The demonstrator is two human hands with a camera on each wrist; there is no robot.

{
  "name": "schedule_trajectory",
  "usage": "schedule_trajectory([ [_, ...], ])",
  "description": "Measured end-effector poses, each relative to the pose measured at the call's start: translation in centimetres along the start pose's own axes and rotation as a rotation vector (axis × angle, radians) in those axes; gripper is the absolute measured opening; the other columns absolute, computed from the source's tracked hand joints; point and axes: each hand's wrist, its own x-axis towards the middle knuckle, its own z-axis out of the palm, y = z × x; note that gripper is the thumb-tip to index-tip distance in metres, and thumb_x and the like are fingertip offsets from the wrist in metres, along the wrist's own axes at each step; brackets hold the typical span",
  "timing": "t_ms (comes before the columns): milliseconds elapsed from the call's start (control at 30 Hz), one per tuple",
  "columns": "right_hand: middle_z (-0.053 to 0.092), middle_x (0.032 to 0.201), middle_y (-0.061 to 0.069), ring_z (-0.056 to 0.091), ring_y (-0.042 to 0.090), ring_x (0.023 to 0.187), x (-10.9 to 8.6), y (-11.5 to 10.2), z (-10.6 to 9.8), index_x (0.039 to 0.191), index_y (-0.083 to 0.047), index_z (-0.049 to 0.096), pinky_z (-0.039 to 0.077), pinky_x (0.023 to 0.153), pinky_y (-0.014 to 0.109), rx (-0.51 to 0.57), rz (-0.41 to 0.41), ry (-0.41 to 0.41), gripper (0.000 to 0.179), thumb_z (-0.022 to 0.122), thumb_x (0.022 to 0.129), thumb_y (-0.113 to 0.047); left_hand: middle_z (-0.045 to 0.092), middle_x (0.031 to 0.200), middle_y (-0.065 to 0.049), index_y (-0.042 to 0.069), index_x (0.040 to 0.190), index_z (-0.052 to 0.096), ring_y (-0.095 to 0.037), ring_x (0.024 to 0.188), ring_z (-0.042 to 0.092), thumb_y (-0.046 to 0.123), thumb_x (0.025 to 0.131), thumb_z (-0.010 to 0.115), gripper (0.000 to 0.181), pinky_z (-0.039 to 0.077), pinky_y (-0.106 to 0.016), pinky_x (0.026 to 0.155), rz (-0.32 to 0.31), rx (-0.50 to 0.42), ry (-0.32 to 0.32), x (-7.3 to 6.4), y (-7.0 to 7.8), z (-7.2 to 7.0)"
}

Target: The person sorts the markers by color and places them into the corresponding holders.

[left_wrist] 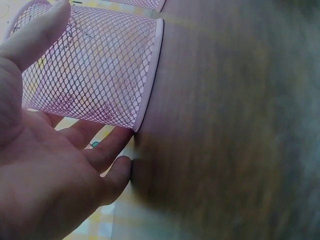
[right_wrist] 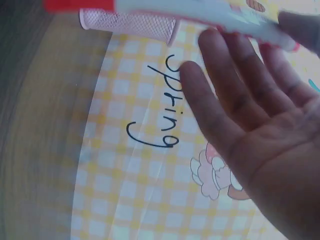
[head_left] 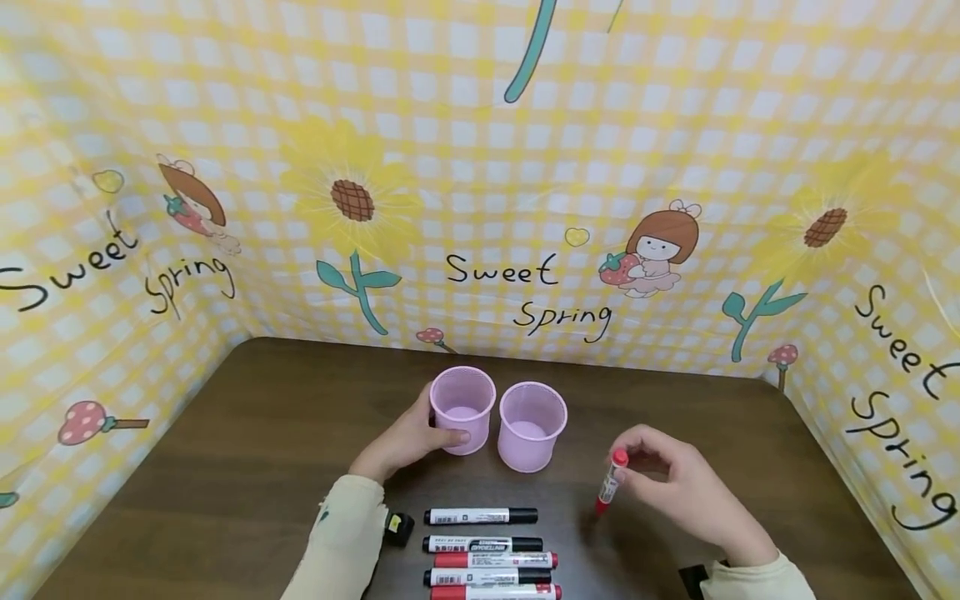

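My left hand holds the left one of two pink mesh pen cups, thumb across its front and fingers round its far side. In the left wrist view the cup's mesh wall fills the space between thumb and fingers. Beside it stands the second pink mesh cup, upright on the table. To the right, my right hand pinches a red whiteboard marker by its upper part. The marker tilts, its red cap pointing down. In the right wrist view the marker crosses above the outstretched fingers.
Several markers lie in a column near the table's front edge, among them a black one and a red one. Yellow checked cloth walls in the brown table at the back and sides.
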Motion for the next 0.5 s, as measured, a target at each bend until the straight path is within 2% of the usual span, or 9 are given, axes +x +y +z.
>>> schedule_trajectory([
  [133, 0.069, 0.098, 0.000, 0.066, 0.016, 0.085, 0.8, -0.8, 1.1, 0.105, -0.010, 0.065, 0.054, 0.075, 0.026, -0.021, -0.043, 0.111, 0.018, 0.073, 0.092, -0.002, 0.047, 0.141, -0.018, 0.006, 0.152, 0.025, -0.034, 0.129, 0.046, 0.015, 0.083, 0.084, 0.092, 0.035, -0.051, 0.106, 0.010, -0.043, -0.017, 0.0, 0.0, 0.0],
  [300, 0.070, 0.097, 0.000, 0.065, 0.015, 0.086, 2.9, -2.5, 2.5, 0.107, -0.010, 0.067, 0.054, 0.073, 0.025, -0.018, -0.085, 0.235, 0.020, 0.073, 0.091, 0.000, 0.048, 0.141, -0.017, 0.006, 0.151, 0.028, -0.034, 0.129, 0.046, 0.013, 0.081, 0.085, 0.090, 0.035, -0.050, 0.106, 0.012, -0.062, -0.009, -0.1, 0.1, 0.1],
  [500, 0.068, 0.097, 0.001, 0.065, 0.017, 0.089, 7.0, -5.2, 4.1, 0.107, -0.007, 0.068, 0.054, 0.077, 0.026, 0.042, -0.103, 0.285, 0.017, 0.074, 0.091, -0.003, 0.049, 0.139, -0.016, 0.005, 0.148, 0.031, -0.035, 0.128, 0.047, 0.011, 0.077, 0.088, 0.091, 0.036, -0.049, 0.105, 0.017, -0.070, 0.005, -0.1, 0.0, 0.0],
])
